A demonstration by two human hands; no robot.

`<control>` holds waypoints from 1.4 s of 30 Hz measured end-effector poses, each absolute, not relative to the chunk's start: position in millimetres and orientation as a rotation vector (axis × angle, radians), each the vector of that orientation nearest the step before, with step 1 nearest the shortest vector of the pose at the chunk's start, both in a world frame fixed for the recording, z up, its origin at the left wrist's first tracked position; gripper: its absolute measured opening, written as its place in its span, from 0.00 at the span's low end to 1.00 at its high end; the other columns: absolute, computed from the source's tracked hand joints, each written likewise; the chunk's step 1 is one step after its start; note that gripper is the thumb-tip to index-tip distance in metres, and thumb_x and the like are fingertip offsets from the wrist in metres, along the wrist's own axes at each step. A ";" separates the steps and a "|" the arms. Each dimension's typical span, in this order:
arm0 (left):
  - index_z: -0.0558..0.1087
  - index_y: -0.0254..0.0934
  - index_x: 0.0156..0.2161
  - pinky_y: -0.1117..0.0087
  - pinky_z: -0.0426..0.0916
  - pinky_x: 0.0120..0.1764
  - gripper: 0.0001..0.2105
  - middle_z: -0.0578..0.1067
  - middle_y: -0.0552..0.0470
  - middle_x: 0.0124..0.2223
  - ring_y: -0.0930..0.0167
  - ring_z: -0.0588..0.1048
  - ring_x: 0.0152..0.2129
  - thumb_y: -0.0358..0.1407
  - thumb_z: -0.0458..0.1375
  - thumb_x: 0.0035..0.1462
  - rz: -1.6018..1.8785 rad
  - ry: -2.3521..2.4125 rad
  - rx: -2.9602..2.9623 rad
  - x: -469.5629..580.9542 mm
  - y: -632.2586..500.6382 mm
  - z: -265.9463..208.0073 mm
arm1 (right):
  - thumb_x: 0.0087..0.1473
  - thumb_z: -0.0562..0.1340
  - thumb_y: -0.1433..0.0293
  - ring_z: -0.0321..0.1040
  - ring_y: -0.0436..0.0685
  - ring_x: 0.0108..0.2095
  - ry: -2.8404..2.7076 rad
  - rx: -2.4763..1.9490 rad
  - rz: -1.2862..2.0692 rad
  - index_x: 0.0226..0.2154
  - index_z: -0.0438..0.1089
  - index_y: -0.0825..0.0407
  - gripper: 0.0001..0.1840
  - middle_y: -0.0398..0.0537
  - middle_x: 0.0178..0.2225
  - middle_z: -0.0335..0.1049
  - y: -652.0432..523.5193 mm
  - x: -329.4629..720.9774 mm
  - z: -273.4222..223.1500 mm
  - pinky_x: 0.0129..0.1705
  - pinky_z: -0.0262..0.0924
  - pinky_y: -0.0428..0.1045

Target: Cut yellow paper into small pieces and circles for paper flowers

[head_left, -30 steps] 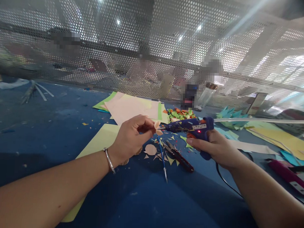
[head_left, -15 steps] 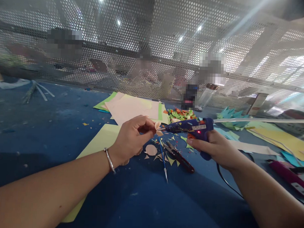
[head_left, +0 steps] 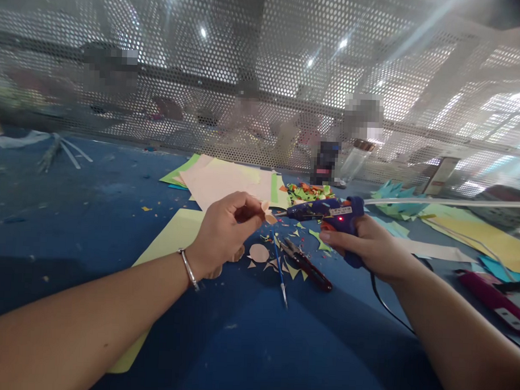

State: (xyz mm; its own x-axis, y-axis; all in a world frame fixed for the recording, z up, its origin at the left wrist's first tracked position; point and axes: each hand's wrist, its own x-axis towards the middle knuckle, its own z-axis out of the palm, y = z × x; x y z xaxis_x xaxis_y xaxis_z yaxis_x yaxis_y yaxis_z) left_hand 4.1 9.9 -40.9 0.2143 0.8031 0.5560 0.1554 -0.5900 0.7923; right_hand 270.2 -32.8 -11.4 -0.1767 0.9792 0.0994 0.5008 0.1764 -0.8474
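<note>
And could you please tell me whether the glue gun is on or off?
On, apparently: a red light glows on the glue gun in the right hand.

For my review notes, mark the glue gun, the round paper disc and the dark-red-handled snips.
Glue gun [head_left: 333, 210]: head view, on its blue body.
Round paper disc [head_left: 259, 252]: head view, on its centre.
Dark-red-handled snips [head_left: 307, 264]: head view, on the handle.

A clear bottle [head_left: 355, 163] stands near a perforated screen [head_left: 213, 62].

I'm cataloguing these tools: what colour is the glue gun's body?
The glue gun's body is dark blue, best seen in the head view.
</note>
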 end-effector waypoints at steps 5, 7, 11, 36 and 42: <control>0.74 0.39 0.35 0.66 0.71 0.33 0.04 0.78 0.51 0.33 0.69 0.76 0.28 0.37 0.64 0.56 1.483 0.947 1.853 1.7 11.4 -40.2 | 0.50 0.68 0.49 0.53 0.47 0.18 -1.672 -1.495 1.008 0.16 0.63 0.52 0.28 0.41 0.16 0.59 -22.9 278.5 -16.4 0.20 0.47 0.46; 0.74 0.39 0.37 0.66 0.72 0.33 0.04 0.79 0.52 0.33 0.69 0.77 0.29 0.36 0.63 0.57 1.510 0.941 1.848 0.8 11.0 -40.1 | 0.49 0.68 0.48 0.55 0.47 0.17 -1.597 -1.570 1.090 0.16 0.64 0.53 0.29 0.42 0.16 0.61 -17.8 281.4 -19.0 0.19 0.50 0.45; 0.73 0.39 0.39 0.68 0.73 0.34 0.05 0.79 0.52 0.34 0.70 0.78 0.29 0.34 0.63 0.57 1.548 0.921 1.849 0.4 10.9 -41.7 | 0.46 0.70 0.47 0.55 0.46 0.16 -1.511 -1.724 1.109 0.17 0.64 0.53 0.29 0.43 0.16 0.64 -9.3 283.2 -25.6 0.18 0.49 0.45; 0.73 0.39 0.38 0.72 0.72 0.30 0.04 0.79 0.52 0.35 0.73 0.77 0.26 0.34 0.62 0.58 1.487 1.006 1.906 2.3 13.9 -45.5 | 0.61 0.59 0.69 0.67 0.51 0.30 -2.278 -1.404 0.305 0.36 0.74 0.50 0.07 0.45 0.33 0.73 -34.8 230.7 -30.6 0.32 0.58 0.47; 0.73 0.38 0.38 0.72 0.72 0.30 0.05 0.79 0.52 0.34 0.72 0.77 0.26 0.36 0.62 0.59 1.505 1.018 1.909 1.9 16.9 -48.2 | 0.58 0.61 0.74 0.68 0.51 0.32 -2.330 -1.332 0.236 0.37 0.74 0.51 0.06 0.45 0.34 0.72 -26.8 217.0 -35.0 0.34 0.60 0.46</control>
